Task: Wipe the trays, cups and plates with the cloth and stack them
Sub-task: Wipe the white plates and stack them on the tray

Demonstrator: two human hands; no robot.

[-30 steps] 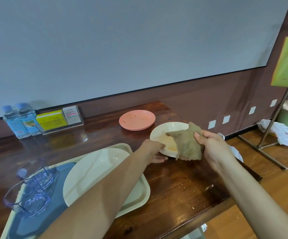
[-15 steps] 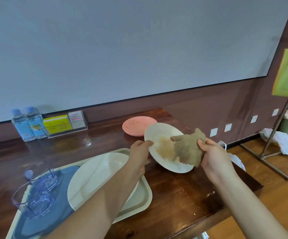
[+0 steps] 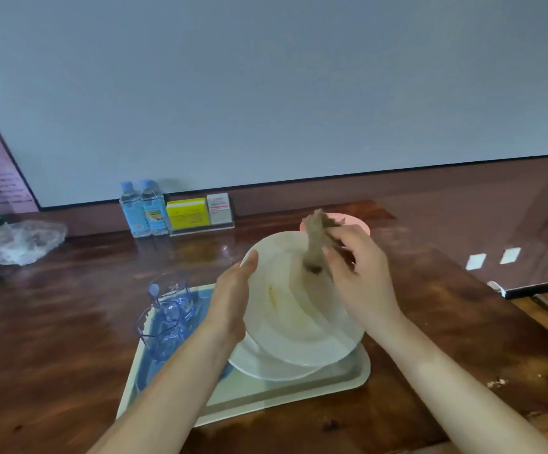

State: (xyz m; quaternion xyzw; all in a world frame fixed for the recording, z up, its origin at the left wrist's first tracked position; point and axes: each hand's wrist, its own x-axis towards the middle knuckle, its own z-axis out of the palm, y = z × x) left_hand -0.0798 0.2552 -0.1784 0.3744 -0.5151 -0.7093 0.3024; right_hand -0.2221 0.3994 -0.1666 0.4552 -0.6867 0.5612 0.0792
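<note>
My left hand (image 3: 233,296) grips the left rim of a white plate (image 3: 295,309), tilted up above the tray. Yellowish smears streak the plate's face. My right hand (image 3: 358,273) pinches a bunched brown cloth (image 3: 315,247) against the plate's upper part. Under the held plate a second white plate (image 3: 266,365) lies on the cream tray (image 3: 299,388). Clear plastic cups (image 3: 168,309) stand on a blue tray (image 3: 154,362) at the left of it. A pink plate (image 3: 361,224) sits behind my right hand, mostly hidden.
Two water bottles (image 3: 141,208) and a yellow box (image 3: 187,213) stand against the back wall. A crumpled clear plastic bag (image 3: 20,240) lies at the far left. The wooden table's (image 3: 462,322) right edge drops off to the floor; crumbs lie near that edge.
The plate has been carried left from the bare table to above the tray and tilted more upright. The cloth is now bunched at its upper part. The camera has swung left.
</note>
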